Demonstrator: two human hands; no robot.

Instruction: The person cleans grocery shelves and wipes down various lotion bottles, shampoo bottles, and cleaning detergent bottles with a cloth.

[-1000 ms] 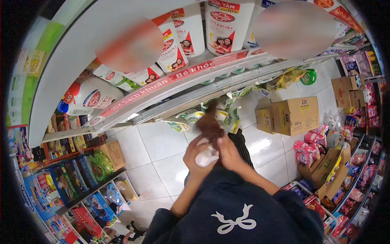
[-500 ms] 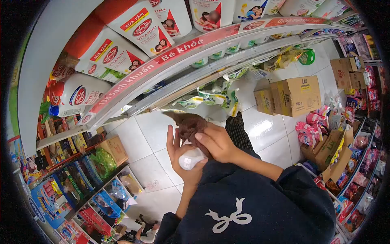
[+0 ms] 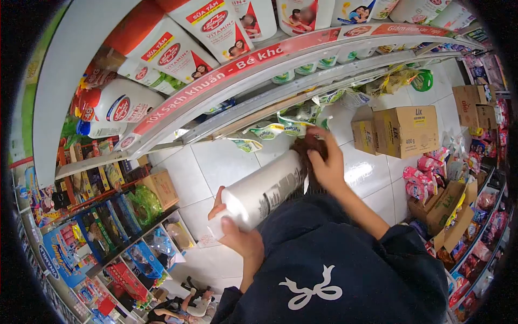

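A large white bottle (image 3: 259, 191) with dark printing on its side lies tilted across the front of my body, its cap end toward the lower left. My left hand (image 3: 240, 236) grips it around the cap end, thumb on the near side and fingers partly hidden behind. At the other end, my right hand (image 3: 328, 164) holds a bunched brown cloth (image 3: 312, 150) against the bottle's base. Whether the cloth touches more of the far side is hidden.
A shelf with a red label strip (image 3: 216, 81) curves across the front, bearing white bottles with red caps (image 3: 175, 54). Below it hang or lie green-and-white pouches (image 3: 275, 130). Cardboard boxes (image 3: 407, 132) stand on the tiled floor to the right. Stocked racks (image 3: 113, 237) line the left.
The bottle has swung from end-on to lengthwise, showing its printed side. My right hand and the brown cloth have shifted right to its base; my left hand remains at the cap end.
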